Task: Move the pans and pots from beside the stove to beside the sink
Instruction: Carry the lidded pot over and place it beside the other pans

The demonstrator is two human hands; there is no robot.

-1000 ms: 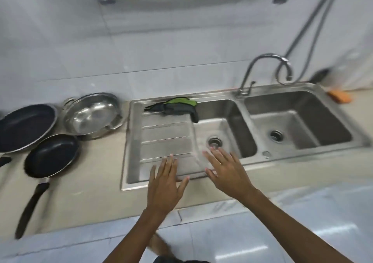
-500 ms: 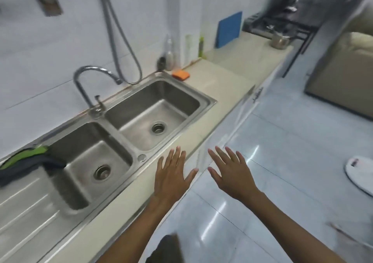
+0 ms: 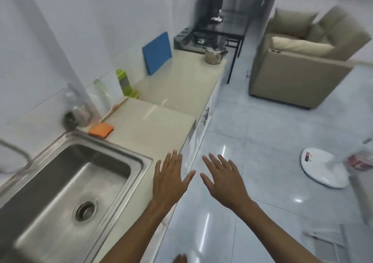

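An orange sponge (image 3: 101,130) lies on the surface (image 3: 153,121) just beyond the near-left basin. Farther along, a blue cutting board (image 3: 157,52) leans against the wall. A beige sofa (image 3: 302,61) stands far right; a white round base (image 3: 323,170) rests on the floor.

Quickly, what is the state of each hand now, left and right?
Left hand: open, fingers spread, holding nothing.
Right hand: open, fingers spread, holding nothing.
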